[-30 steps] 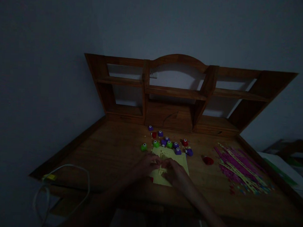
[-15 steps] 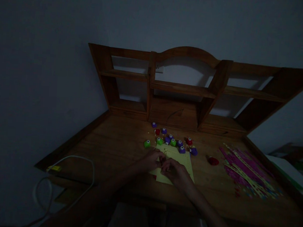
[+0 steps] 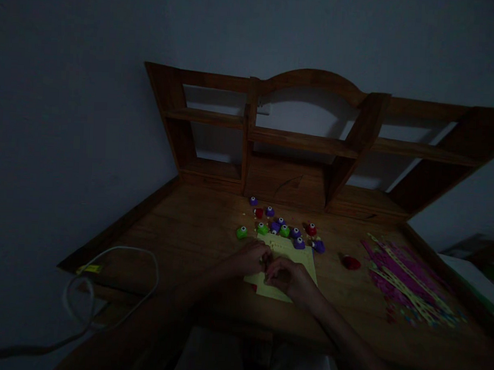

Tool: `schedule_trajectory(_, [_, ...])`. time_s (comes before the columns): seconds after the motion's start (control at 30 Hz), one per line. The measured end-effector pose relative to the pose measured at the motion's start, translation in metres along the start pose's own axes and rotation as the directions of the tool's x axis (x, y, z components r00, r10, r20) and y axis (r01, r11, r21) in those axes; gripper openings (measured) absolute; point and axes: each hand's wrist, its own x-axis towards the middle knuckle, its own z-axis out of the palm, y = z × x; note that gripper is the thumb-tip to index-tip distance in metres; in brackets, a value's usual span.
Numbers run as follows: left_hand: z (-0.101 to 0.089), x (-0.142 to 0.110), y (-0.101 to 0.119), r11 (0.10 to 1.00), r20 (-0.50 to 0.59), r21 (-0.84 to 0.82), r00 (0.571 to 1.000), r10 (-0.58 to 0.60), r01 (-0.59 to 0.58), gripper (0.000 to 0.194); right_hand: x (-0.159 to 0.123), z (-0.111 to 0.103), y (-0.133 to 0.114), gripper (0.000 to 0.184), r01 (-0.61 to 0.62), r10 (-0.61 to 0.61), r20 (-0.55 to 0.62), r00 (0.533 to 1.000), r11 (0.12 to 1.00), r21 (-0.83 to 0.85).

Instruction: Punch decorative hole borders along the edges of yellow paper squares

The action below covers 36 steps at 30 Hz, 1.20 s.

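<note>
Both hands meet over a yellow sheet lying on the desk. My left hand is closed, its fingertips pinched together at the sheet's left part. Close beside it, my right hand has its fingers curled and pressed together. Whatever the fingertips hold is too small and dark to make out. Small one-eyed pieces sit just beyond the sheet: green ones, purple ones and red ones. A bit of something red peeks out under the sheet's lower left edge.
A wooden desk carries a shelf unit at its back. To the right lie pink strips with pale yellow strips and a red piece. A white cable loops at the left edge.
The camera view has shifted, so the desk appears slightly right and higher. My fingers have curled in more over the sheet, and both hands remain close together.
</note>
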Motion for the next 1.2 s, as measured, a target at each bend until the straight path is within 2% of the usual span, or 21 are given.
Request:
schedule_trajectory(0.13, [0.0, 0.001, 0.0, 1.0, 0.027, 0.001, 0.999, -0.026, 0.026, 0.01, -0.003, -0.006, -0.007, 0.011, 0.004, -0.003, 0.044, 0.999, 1.0, -0.004])
schedule_trajectory(0.27, [-0.001, 0.001, -0.001, 1.0, 0.051, -0.025, 0.999, 0.014, -0.013, 0.01, -0.004, -0.012, -0.009, 0.023, 0.04, -0.039, 0.041, 0.998, 0.999, -0.03])
schedule_trajectory(0.5, [0.0, 0.002, -0.004, 0.999, 0.075, -0.053, 0.997, 0.003, 0.001, 0.01, -0.002, -0.008, -0.002, 0.016, 0.019, -0.019, 0.007, 1.0, 0.999, -0.047])
schedule_trajectory(0.73, [-0.001, 0.001, -0.002, 1.0, 0.048, -0.023, 0.999, 0.0, 0.001, 0.01, -0.004, -0.008, -0.002, 0.02, 0.024, -0.025, -0.027, 0.999, 0.999, -0.048])
schedule_trajectory(0.97, [-0.001, 0.001, -0.001, 1.0, 0.056, -0.019, 0.998, -0.009, 0.01, 0.013, -0.003, -0.013, -0.001, 0.017, 0.019, -0.016, 0.043, 0.999, 0.998, -0.058])
schedule_trajectory(1.2, [0.003, 0.002, -0.007, 1.0, 0.021, -0.018, 1.0, 0.016, -0.016, 0.014, -0.002, -0.011, 0.008, 0.017, -0.025, 0.026, 0.025, 0.999, 0.999, -0.029])
